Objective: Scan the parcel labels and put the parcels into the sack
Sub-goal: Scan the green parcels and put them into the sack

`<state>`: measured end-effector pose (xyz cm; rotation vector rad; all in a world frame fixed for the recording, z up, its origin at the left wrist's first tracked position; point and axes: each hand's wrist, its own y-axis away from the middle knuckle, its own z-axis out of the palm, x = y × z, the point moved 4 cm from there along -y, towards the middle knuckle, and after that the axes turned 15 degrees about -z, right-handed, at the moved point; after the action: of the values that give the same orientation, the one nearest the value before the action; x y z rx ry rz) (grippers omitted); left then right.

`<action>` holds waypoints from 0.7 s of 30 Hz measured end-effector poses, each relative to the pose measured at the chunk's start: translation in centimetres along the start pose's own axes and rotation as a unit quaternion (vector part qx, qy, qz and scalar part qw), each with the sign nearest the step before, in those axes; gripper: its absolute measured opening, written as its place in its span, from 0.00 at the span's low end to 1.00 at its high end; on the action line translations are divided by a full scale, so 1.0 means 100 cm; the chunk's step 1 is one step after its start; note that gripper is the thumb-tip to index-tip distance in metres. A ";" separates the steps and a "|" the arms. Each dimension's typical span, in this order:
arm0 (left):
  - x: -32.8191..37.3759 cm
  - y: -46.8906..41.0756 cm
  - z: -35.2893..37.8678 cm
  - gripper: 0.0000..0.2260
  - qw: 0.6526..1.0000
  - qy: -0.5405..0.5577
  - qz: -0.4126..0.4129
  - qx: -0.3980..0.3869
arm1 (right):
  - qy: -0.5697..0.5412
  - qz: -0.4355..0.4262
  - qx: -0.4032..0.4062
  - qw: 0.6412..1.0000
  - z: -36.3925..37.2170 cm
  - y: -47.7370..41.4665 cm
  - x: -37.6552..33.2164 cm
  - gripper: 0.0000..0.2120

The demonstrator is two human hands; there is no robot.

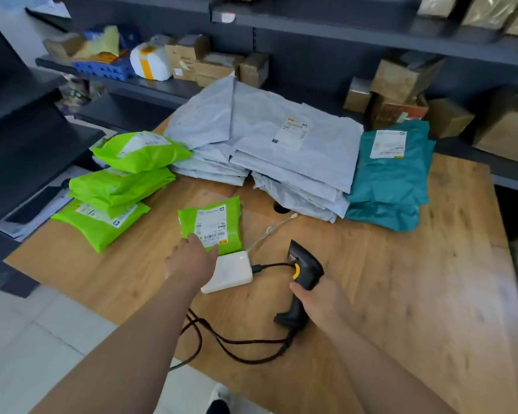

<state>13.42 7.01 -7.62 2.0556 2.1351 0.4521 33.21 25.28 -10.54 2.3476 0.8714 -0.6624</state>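
My right hand [320, 300] is curled round the handle of the black scanner [307, 265], lower centre of frame. My left hand [192, 259] lies, fingers straight as far as I can tell, on the near edge of a green parcel [211, 224]. The parcel is flat on the wooden table [401, 279] at centre frame, just beside a white box [231, 274].

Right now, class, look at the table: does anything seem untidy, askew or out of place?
Yes. The grey mailers are slumped and fanned rather than squared, the top one's corner sticking up. The cable of the scanner loops off the front edge of the table, a possible snag.
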 end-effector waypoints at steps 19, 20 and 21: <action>0.006 -0.097 0.020 0.20 0.877 0.359 -0.065 -0.314 | -0.169 0.032 0.181 0.968 -0.004 0.006 -0.028 0.10; 0.010 -0.098 0.017 0.19 0.864 0.383 -0.047 -0.323 | -0.169 0.032 0.180 0.968 -0.005 0.006 -0.030 0.10; 0.014 -0.100 0.013 0.19 0.852 0.405 -0.021 -0.331 | -0.172 0.030 0.183 0.968 -0.007 0.006 -0.032 0.10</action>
<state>4.23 8.37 -11.81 1.5163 1.8783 2.0019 31.67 23.91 -7.90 2.4504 0.5562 -1.2485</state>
